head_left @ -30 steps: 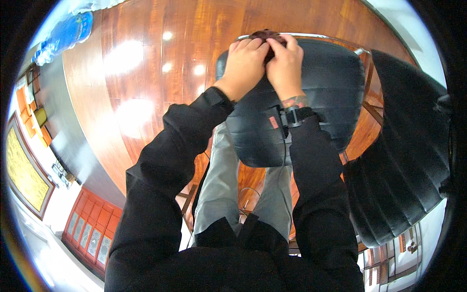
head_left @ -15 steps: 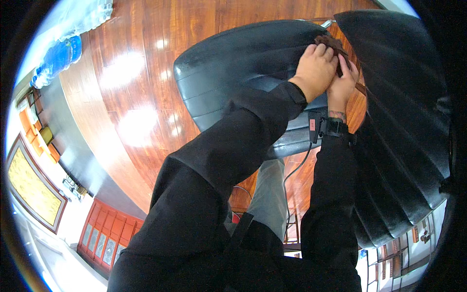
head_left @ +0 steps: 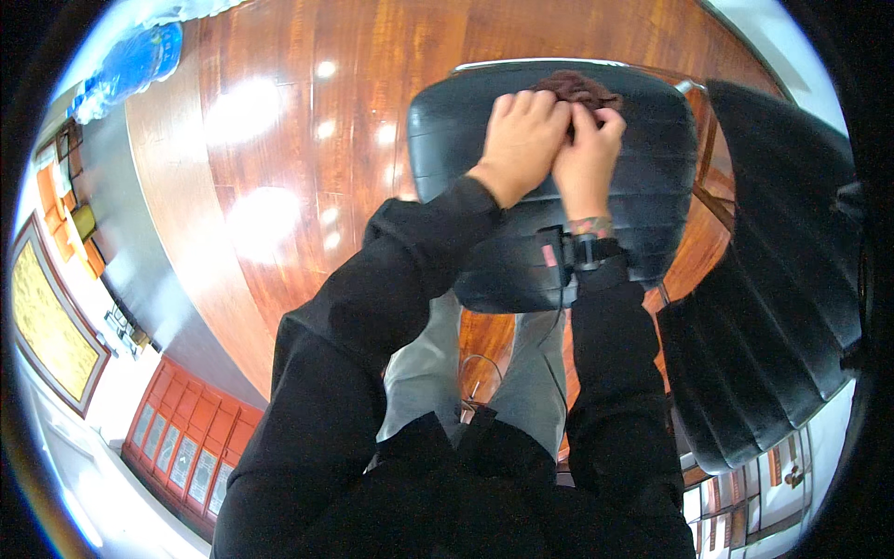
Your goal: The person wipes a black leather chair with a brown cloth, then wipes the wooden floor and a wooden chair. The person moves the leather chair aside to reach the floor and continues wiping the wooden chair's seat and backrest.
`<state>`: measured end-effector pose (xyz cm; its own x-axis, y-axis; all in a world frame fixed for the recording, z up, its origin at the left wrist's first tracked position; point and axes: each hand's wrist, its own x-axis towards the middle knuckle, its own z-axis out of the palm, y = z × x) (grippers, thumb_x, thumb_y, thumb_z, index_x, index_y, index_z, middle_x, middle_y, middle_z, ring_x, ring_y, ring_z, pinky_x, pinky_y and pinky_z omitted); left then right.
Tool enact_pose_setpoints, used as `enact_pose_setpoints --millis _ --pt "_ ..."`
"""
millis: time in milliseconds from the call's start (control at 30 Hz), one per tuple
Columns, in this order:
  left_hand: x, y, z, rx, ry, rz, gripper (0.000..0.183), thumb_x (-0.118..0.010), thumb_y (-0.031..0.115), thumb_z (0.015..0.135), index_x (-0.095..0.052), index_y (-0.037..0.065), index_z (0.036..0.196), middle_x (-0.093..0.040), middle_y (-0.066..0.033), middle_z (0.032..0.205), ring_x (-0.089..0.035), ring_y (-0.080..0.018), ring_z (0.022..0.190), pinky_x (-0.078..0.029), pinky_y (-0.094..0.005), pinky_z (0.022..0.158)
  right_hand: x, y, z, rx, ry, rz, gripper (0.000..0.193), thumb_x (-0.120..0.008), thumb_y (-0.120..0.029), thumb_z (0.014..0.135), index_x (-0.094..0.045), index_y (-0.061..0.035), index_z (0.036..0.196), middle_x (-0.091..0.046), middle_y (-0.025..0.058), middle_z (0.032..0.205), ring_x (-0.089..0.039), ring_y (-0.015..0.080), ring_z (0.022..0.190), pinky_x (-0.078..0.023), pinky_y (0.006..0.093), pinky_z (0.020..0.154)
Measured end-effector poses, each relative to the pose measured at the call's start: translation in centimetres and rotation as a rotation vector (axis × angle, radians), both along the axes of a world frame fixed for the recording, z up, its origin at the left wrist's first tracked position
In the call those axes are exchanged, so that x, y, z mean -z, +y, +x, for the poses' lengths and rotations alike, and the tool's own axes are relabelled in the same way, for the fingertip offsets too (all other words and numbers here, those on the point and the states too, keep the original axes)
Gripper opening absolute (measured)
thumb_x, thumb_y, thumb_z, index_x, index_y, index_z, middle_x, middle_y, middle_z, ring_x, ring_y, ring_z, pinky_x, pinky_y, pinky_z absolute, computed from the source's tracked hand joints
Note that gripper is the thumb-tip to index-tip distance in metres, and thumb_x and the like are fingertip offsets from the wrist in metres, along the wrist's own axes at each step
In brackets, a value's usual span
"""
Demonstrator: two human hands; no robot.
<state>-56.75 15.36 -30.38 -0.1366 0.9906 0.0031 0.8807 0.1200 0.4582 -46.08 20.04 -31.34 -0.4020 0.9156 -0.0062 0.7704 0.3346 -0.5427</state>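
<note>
My left hand (head_left: 523,140) and my right hand (head_left: 589,163) are close together over the far part of a black padded chair seat (head_left: 643,186). Both have their fingers curled round a bunched dark brown cloth (head_left: 579,87). Most of the cloth sticks out beyond my fingertips; the rest is hidden inside my hands. A black watch-like band (head_left: 596,250) circles my right wrist, beside a small dark box (head_left: 551,256) with a cable hanging from it.
The ribbed black chair back (head_left: 782,252) rises to the right of the seat. Glossy wooden floor (head_left: 307,140) surrounds the chair. Blue plastic-wrapped bottles (head_left: 135,70) are at the far left, and a red-orange panelled cabinet (head_left: 186,438) is at the lower left.
Both hands and the cloth have moved from the seat's edge by the chair back to over its far middle. The seat now appears turned and more squarely before me.
</note>
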Motion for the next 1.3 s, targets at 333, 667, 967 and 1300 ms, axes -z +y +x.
enact_pose_setpoints --millis 333,667,967,1300 --pt "1.3 -13.9 -9.5 -0.335 -0.098 -0.063 0.038 -0.059 0.015 0.080 -0.052 0.005 0.116 -0.054 -0.0147 0.111 -0.052 -0.0350 0.102 -0.040 -0.0442 0.085 -1.9 -11.5 -12.6 -0.224 0.081 -0.191 0.035 -0.064 0.000 0.075 -0.065 -0.0068 0.110 -0.049 0.0190 0.117 -0.049 0.0414 0.099 -0.043 0.0454 0.088" --pt "1.1 -6.6 -2.6 -0.161 -0.053 0.015 0.023 -0.056 0.016 0.080 -0.052 0.008 0.102 -0.052 -0.0123 0.097 -0.051 -0.0324 0.093 -0.042 -0.0413 0.079 -1.9 -5.4 -4.1 -0.137 0.085 -0.075 0.020 -0.060 -0.002 0.076 -0.063 -0.0047 0.095 -0.051 0.0216 0.109 -0.049 0.0419 0.100 -0.042 0.0484 0.088" --pt "1.4 4.9 12.3 0.115 -0.113 0.103 0.028 -0.057 0.017 0.081 -0.057 0.013 0.109 -0.056 -0.0075 0.100 -0.053 -0.0286 0.096 -0.045 -0.0390 0.080 1.0 2.9 12.9 0.159 -0.034 0.115 0.034 -0.065 -0.010 0.077 -0.064 -0.0062 0.111 -0.056 0.0225 0.110 -0.051 0.0404 0.105 -0.041 0.0475 0.091" --pt "0.8 5.7 19.5 0.286 -0.059 0.091 0.029 -0.058 0.017 0.081 -0.062 0.015 0.109 -0.057 -0.0034 0.097 -0.055 -0.0242 0.098 -0.037 -0.0423 0.091 1.2 1.5 21.0 0.386 -0.024 -0.029 0.043 -0.073 -0.011 0.075 -0.064 -0.0068 0.116 -0.055 0.0212 0.119 -0.052 0.0389 0.112 -0.044 0.0450 0.094"
